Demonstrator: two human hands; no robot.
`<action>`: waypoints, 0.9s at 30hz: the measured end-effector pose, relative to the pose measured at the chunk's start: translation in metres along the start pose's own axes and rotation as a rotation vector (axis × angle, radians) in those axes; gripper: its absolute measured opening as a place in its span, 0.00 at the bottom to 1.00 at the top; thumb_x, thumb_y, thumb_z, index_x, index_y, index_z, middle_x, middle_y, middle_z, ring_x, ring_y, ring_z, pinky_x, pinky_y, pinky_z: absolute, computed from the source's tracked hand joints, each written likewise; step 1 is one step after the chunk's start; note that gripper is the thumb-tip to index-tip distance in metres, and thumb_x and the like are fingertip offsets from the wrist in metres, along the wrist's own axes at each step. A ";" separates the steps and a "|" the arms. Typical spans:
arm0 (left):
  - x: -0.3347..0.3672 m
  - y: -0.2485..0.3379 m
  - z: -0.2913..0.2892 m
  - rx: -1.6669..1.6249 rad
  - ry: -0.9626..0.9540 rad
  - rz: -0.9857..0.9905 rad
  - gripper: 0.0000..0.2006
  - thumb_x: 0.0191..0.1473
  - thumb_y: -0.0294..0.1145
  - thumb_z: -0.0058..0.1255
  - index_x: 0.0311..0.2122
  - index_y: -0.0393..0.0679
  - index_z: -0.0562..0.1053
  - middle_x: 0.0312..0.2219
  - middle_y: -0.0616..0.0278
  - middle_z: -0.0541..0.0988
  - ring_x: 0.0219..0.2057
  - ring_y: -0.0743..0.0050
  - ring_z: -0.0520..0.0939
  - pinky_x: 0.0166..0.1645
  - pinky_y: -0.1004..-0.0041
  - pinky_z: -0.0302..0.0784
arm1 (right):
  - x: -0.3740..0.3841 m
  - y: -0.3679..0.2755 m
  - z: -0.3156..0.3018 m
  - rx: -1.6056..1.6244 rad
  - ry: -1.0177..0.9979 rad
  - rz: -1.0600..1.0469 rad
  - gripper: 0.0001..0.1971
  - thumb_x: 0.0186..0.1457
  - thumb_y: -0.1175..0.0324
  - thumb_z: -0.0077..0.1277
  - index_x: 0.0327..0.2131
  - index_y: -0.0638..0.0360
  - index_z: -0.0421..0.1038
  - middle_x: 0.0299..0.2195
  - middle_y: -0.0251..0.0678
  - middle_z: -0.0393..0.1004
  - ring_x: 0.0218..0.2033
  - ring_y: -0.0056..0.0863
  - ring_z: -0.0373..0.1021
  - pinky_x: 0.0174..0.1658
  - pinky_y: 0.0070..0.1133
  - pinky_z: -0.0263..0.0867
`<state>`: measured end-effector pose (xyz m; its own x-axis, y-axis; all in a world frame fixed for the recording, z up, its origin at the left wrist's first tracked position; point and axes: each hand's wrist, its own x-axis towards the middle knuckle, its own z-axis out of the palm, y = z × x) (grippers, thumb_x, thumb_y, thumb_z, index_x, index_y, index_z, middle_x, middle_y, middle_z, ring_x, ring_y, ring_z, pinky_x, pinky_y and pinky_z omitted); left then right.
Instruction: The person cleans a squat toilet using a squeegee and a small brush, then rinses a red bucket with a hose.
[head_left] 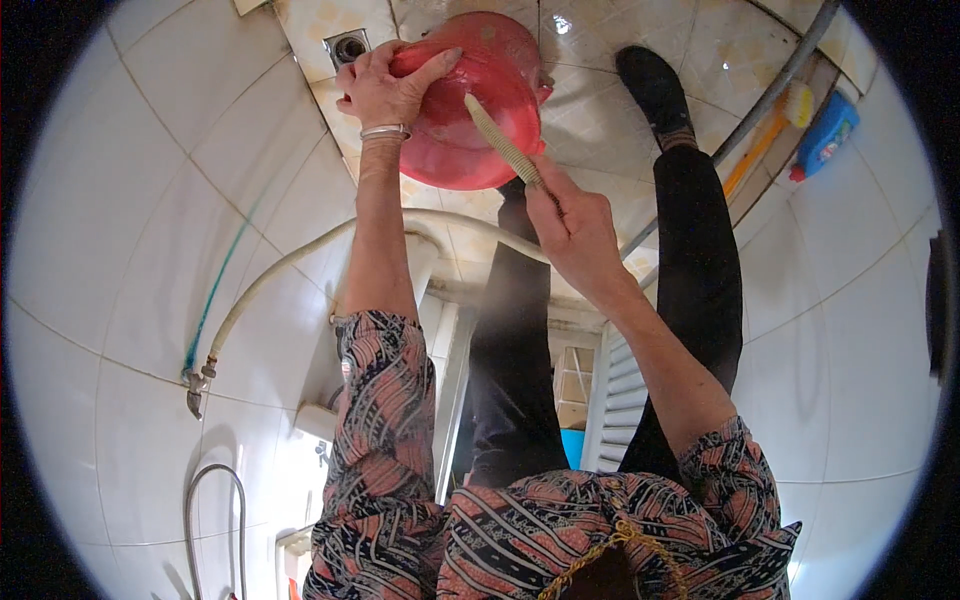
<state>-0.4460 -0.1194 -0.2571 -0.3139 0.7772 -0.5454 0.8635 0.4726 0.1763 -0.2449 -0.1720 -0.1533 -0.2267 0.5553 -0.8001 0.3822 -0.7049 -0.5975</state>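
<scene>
A red plastic basin is tilted over the tiled floor. My left hand is closed on its rim at the left, with the thumb lying toward the inside. In my right hand, closed around it, is a pale ribbed hose. The hose's end points into the basin; I cannot make out whether water runs from it. A smooth cream hose curves from a wall tap toward my right hand, where its join with the ribbed piece is hidden.
A square floor drain lies beside the basin. My dark shoe stands on the right, near a grey pipe. Beyond it are a yellow-handled brush and a blue bottle. White tiled walls rise on both sides.
</scene>
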 end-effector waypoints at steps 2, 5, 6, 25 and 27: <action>0.003 -0.016 0.013 -0.026 0.165 0.022 0.30 0.20 0.61 0.52 0.28 0.48 0.72 0.34 0.65 0.70 0.42 0.64 0.62 0.44 0.57 0.52 | -0.001 -0.002 0.001 0.027 -0.003 0.008 0.13 0.45 0.69 0.36 0.37 0.61 0.59 0.14 0.47 0.62 0.16 0.40 0.63 0.21 0.28 0.57; 0.007 -0.049 0.025 -0.383 0.361 -0.225 0.19 0.34 0.48 0.51 0.18 0.38 0.72 0.16 0.60 0.73 0.18 0.67 0.71 0.29 0.77 0.66 | -0.001 0.002 0.010 0.053 0.003 -0.009 0.14 0.45 0.70 0.36 0.38 0.61 0.59 0.13 0.46 0.62 0.15 0.36 0.63 0.20 0.25 0.57; 0.004 -0.043 0.026 -0.393 0.357 -0.227 0.19 0.34 0.48 0.51 0.18 0.38 0.72 0.16 0.60 0.73 0.18 0.67 0.71 0.29 0.77 0.66 | 0.000 0.006 0.009 0.052 0.031 -0.027 0.14 0.45 0.70 0.37 0.38 0.60 0.59 0.12 0.45 0.61 0.14 0.33 0.62 0.20 0.24 0.57; -0.033 0.015 0.030 0.073 -0.237 0.264 0.16 0.45 0.47 0.35 0.29 0.49 0.70 0.28 0.61 0.72 0.32 0.56 0.70 0.36 0.67 0.65 | 0.003 0.021 0.001 0.074 0.096 0.036 0.12 0.48 0.72 0.35 0.38 0.63 0.62 0.14 0.22 0.56 0.16 0.07 0.50 0.18 0.08 0.48; -0.008 -0.006 0.037 0.127 -0.426 0.332 0.15 0.45 0.45 0.35 0.34 0.50 0.68 0.34 0.60 0.69 0.35 0.58 0.69 0.38 0.68 0.65 | 0.003 0.013 0.002 0.183 0.102 0.088 0.12 0.48 0.71 0.35 0.37 0.63 0.62 0.15 0.22 0.57 0.16 0.07 0.51 0.19 0.08 0.49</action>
<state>-0.4343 -0.1443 -0.2839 0.1483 0.6263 -0.7654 0.9379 0.1563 0.3096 -0.2428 -0.1804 -0.1640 -0.1047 0.5228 -0.8460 0.2257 -0.8160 -0.5322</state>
